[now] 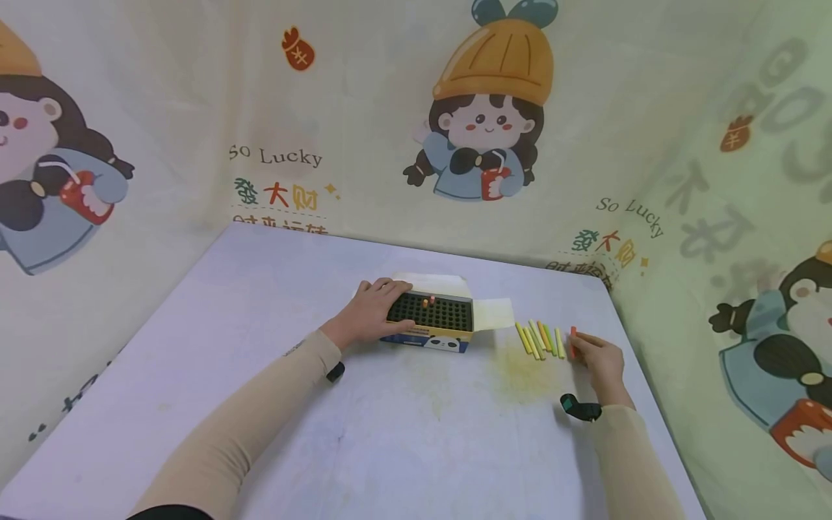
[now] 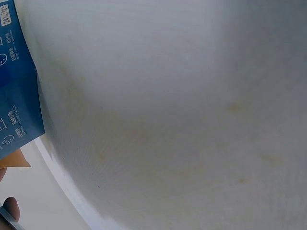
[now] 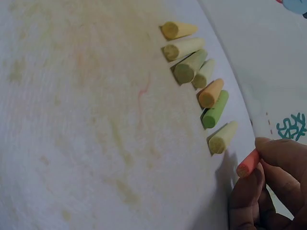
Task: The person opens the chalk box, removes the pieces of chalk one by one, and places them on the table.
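Observation:
In the head view my right hand (image 1: 601, 365) pinches a red chalk stick (image 1: 573, 341) between thumb and fingertips. The right wrist view shows the same red chalk (image 3: 248, 163) with its blunt end turned to the camera. Beside it several chalk sticks lie in a loose row, among them a green chalk (image 3: 216, 110) and an orange chalk (image 3: 211, 93). My left hand (image 1: 372, 312) holds the left end of a chalk box (image 1: 432, 339), thumb along the front and fingers over the top. Two chalk sticks (image 1: 425, 303) stand up from its black holed insert (image 1: 448, 314).
A white lid flap (image 1: 494, 314) juts from the box's right side. Yellowish chalk stains (image 1: 523, 372) mark the white table (image 1: 390, 433). Printed cloth (image 1: 364, 144) hangs behind it and at both sides. The blue box side (image 2: 19, 96) shows in the left wrist view.

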{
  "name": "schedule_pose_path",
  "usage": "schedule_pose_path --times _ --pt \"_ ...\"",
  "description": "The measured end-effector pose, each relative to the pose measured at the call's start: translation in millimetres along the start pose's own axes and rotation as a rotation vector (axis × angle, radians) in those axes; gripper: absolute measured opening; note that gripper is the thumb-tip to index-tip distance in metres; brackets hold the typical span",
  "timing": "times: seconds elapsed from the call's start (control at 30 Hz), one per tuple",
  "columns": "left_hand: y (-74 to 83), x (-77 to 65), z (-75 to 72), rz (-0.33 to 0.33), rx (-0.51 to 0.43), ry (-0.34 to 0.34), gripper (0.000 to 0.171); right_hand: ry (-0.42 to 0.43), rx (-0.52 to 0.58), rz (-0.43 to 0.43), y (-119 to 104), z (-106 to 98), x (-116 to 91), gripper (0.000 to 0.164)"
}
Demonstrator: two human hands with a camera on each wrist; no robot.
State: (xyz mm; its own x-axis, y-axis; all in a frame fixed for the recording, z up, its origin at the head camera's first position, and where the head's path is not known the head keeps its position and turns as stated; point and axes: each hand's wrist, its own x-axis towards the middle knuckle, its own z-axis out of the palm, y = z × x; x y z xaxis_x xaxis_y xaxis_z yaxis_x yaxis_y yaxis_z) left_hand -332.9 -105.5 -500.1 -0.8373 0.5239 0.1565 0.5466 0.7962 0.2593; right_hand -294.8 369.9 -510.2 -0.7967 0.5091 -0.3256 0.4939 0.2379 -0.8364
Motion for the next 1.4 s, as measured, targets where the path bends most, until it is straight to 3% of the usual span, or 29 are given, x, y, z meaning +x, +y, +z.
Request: schedule_pose_path --times 0.4,0.53,0.67,0.8,0.93,1.03,1.23,1.4 --pt "-0.8 -1.6 -3.2 -0.005 0.006 -0.008 0.086 -0.006 0.047 -0.037 -2.7 2.7 -6.9 0.055" --pt "-1.6 -2.3 -3.2 0.001 0.012 -0.001 0.086 -0.002 0.075 -0.097 -14.8 10.1 -14.4 0.053" --pt "-2.2 -2.4 -3.7 0.002 0.007 -0.001 0.086 0.001 0.073 -0.212 -40.0 22.4 -30.0 0.05" --pt "-2.5 -2.2 -3.6 0.001 0.01 0.0 0.087 0.007 -0.012 -0.391 -70.9 39.9 -52.9 0.047" --pt "-1.0 -1.5 -4.0 -0.002 0.003 -0.003 0.087 -0.005 -0.164 -0.595 -97.5 59.5 -75.6 0.042" --pt "0.8 -1.5 -4.8 -0.002 -0.009 -0.008 0.087 -0.045 -0.257 -0.684 -112.4 75.9 -90.8 0.039" --pt "0.3 -2.4 -4.4 0.005 -0.009 0.001 0.087 -0.183 -0.335 -0.731 -126.9 114.1 -113.4 0.04" --pt "1.8 -1.3 -3.9 0.001 -0.01 -0.007 0.086 -0.286 -0.409 -0.754 -123.8 147.7 -124.6 0.041"
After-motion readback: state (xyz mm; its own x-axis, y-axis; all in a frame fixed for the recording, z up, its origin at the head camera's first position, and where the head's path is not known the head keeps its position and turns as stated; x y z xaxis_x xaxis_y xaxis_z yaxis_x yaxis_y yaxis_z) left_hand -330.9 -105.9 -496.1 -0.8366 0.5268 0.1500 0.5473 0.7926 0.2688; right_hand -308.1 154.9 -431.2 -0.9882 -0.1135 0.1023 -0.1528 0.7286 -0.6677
